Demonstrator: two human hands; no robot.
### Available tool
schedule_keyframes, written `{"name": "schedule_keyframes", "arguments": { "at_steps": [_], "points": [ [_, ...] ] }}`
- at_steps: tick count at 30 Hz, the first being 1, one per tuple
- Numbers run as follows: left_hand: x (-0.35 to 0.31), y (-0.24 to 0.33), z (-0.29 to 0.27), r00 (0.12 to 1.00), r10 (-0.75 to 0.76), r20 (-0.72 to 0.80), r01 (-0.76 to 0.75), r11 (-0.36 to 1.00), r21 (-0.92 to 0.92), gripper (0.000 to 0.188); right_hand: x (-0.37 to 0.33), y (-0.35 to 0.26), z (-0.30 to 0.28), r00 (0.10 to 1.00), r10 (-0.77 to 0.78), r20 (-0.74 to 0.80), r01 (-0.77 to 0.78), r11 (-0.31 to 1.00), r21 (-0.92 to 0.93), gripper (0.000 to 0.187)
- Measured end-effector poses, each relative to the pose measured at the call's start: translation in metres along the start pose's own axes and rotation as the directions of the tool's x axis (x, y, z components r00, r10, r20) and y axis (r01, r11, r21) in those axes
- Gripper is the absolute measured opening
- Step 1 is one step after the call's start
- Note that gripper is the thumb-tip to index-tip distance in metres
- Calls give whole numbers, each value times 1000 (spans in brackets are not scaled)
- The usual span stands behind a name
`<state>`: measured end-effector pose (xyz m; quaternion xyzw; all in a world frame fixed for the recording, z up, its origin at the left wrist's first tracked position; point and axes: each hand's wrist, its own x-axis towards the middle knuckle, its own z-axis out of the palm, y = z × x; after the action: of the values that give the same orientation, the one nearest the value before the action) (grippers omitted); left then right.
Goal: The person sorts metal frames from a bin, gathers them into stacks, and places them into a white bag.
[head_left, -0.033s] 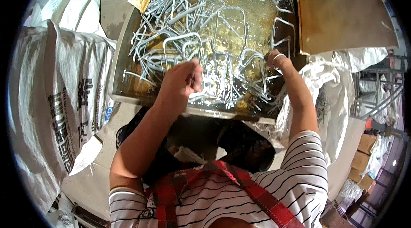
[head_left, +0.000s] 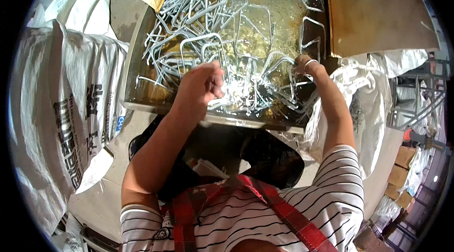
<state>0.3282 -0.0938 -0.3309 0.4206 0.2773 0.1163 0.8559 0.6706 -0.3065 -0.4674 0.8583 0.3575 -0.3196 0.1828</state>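
Your left hand: half-curled, grip can't be told | your right hand: fingers bunched, hold can't be told | bent metal rods: heaped beyond your left hand, more between both

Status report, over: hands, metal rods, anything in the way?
Left hand half-curled over tray, right hand at tray's right side; both grips unclear. Bent metal rods heaped left, others scattered. Rods crowd both hands.
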Motion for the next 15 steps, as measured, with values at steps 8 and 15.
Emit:
{"name": "schedule_keyframes", "arguments": {
  "at_steps": [8, 15],
  "points": [
    [8, 5, -4, 996, -82, -23, 77, 981, -176, 22, -123, 11, -63, 646, 185, -740, -77, 981, 178, 24],
    [12, 8, -5, 990, -114, -82, 93, 969, -228, 21, -93, -30, -131, 608, 468, -641, 201, 691, 695, 25]
  ]
}}
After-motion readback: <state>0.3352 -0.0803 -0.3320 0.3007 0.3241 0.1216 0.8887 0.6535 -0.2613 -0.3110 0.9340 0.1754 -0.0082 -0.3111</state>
